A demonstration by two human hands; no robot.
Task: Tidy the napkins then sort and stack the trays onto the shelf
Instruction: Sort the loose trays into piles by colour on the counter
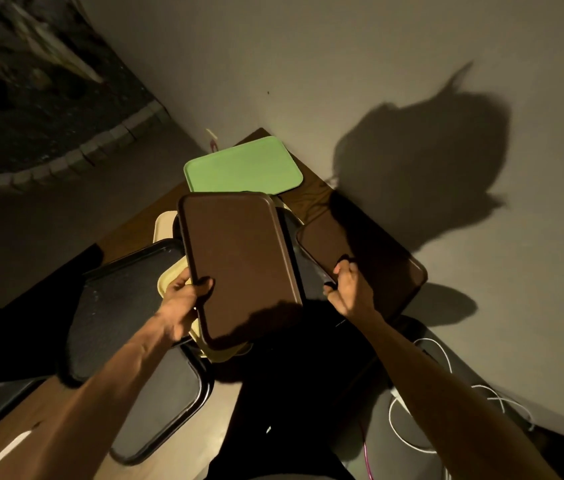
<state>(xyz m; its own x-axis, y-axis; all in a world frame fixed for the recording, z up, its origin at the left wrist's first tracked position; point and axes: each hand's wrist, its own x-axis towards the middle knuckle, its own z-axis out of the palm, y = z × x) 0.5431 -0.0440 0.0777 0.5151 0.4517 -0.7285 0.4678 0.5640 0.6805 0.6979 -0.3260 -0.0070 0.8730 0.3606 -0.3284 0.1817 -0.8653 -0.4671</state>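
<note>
My left hand (183, 296) grips the near brown tray (239, 265), long axis running away toward the green tray (242, 166), while my right hand (346, 285) pinches the second brown tray (377, 258) just right of it.

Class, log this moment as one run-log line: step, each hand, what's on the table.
step: sorting trays | left hand: grips brown tray | right hand: grips second brown tray | table: green tray

Trays by colour: two brown (239, 265) (370, 258), one green (242, 166), at least two black (117, 306) (166, 400), two cream or yellow (164, 225) (173, 280), both partly hidden.
</note>
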